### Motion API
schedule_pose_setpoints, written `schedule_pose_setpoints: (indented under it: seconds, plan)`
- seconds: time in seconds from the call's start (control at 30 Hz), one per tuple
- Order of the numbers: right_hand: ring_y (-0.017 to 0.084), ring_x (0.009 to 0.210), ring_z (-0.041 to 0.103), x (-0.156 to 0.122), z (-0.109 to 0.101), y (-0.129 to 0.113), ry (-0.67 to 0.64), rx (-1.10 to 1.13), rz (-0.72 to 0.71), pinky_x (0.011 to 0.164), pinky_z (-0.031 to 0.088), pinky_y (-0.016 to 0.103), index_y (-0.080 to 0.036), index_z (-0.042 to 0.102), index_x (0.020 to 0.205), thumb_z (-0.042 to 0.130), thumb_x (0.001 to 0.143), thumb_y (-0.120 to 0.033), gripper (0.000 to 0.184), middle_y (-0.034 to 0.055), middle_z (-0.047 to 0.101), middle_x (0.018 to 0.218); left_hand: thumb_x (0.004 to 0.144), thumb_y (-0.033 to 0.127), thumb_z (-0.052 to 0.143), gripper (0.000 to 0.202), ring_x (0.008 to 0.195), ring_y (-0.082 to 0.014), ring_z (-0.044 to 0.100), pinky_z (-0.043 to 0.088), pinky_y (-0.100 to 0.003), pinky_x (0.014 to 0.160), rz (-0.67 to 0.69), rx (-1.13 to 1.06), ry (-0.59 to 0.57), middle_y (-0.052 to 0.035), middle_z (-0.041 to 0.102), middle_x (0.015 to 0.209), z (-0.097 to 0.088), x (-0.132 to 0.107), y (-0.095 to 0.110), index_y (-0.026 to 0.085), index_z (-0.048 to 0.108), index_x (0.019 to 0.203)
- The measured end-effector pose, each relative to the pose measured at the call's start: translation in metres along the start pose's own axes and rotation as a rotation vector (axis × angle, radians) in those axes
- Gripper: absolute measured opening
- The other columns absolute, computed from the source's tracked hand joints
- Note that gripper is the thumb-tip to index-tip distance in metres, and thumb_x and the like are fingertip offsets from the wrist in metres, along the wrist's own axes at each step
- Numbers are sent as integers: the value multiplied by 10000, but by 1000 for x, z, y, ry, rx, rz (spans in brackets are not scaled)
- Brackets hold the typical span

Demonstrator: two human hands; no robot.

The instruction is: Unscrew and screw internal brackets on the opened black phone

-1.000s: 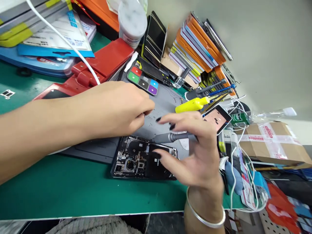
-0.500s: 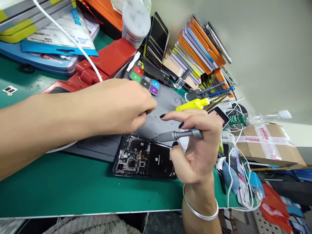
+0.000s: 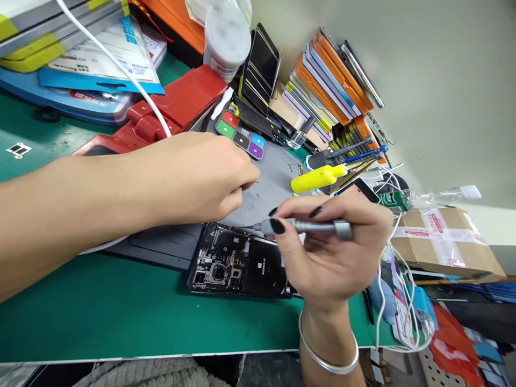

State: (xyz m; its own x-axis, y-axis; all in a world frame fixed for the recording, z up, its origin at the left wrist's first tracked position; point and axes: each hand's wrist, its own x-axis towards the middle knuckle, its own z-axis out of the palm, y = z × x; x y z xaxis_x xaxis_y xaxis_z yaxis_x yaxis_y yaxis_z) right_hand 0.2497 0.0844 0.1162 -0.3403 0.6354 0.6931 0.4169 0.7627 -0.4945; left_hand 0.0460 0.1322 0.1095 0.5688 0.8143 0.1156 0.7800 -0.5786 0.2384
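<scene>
An opened black phone with its back off lies on the green table mat, its circuit boards and camera showing. My right hand is closed around a grey metal screwdriver, held nearly level with its tip pointing left just above the phone's upper edge. My left hand reaches across from the left over the grey work mat, fingers pinched together near tiny loose screws; what they pinch is too small to see.
A colourful screw tray, a yellow-handled tool, red clamp device, stacked phone boxes, a white tub, a taped cardboard box and tangled white cables crowd the back and right.
My right hand has closed fully round the screwdriver and shifted it slightly right, now held between thumb and fingers. My left hand has stayed pinched in nearly the same spot.
</scene>
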Motion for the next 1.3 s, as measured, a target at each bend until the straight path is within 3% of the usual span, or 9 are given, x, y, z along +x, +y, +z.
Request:
schedule_pose_setpoints:
  seconds: [0.2, 0.4, 0.53, 0.6, 0.9, 1.1, 1.23, 1.3]
  plan:
    - [145, 715, 749, -6, 6, 2, -85, 44, 74, 612, 598, 311, -293, 522, 1041, 749, 898, -59, 355, -61, 672, 868, 832, 231, 516, 121, 703, -251, 631, 286, -367, 563, -21, 37, -40, -29, 662, 763, 0, -1, 3, 265, 510, 716]
    - [164, 624, 669, -1, 10, -6, -78, -174, -32, 606, 542, 365, -302, 537, 1024, 789, 862, -40, 398, -60, 628, 772, 830, 213, 578, 163, 687, -238, 616, 286, -360, 565, -45, 16, -69, -26, 651, 755, -3, -1, 5, 260, 500, 694]
    - [288, 1059, 747, 2, 5, -5, -194, 9, -46, 939, 598, 515, -269, 517, 1129, 610, 767, -46, 436, 85, 768, 1174, 806, 185, 598, 97, 760, -262, 662, 324, -361, 609, -53, -35, -85, -24, 684, 827, -5, 2, 4, 261, 567, 755]
    - [302, 1103, 719, 2, 1, -3, -199, -12, -56, 977, 578, 536, -271, 514, 1122, 623, 739, -81, 442, 85, 768, 1217, 823, 188, 580, 98, 759, -267, 653, 317, -366, 611, -54, -12, -74, -27, 668, 812, -5, 3, 4, 261, 566, 760]
    - [281, 1030, 725, 1, 1, -6, -169, -23, 3, 932, 563, 509, -270, 512, 1101, 588, 747, -32, 433, 69, 724, 1113, 882, 230, 553, 119, 708, -248, 591, 300, -365, 573, -96, 51, -70, -27, 657, 824, -6, 0, 2, 267, 625, 794]
    - [162, 796, 720, 0, 5, -3, -97, 12, 101, 654, 552, 352, -283, 525, 1065, 690, 901, -28, 345, -21, 653, 939, 876, 225, 551, 108, 749, -263, 638, 310, -366, 578, -104, 55, -62, -40, 688, 852, -5, 2, 2, 267, 631, 817]
    - [115, 700, 687, 0, 7, -6, 4, 67, 45, 538, 504, 306, -260, 527, 1023, 654, 874, -4, 322, -53, 640, 880, 869, 226, 547, 88, 781, -287, 667, 328, -377, 586, -98, 68, -73, -35, 719, 900, -5, 0, 2, 274, 618, 851]
    - [120, 705, 700, -1, 8, -9, -30, 113, 45, 544, 512, 304, -254, 528, 1036, 662, 857, 1, 339, -50, 665, 875, 869, 223, 539, 88, 773, -287, 664, 330, -379, 582, -103, 67, -75, -34, 711, 886, -5, -2, 2, 273, 603, 834]
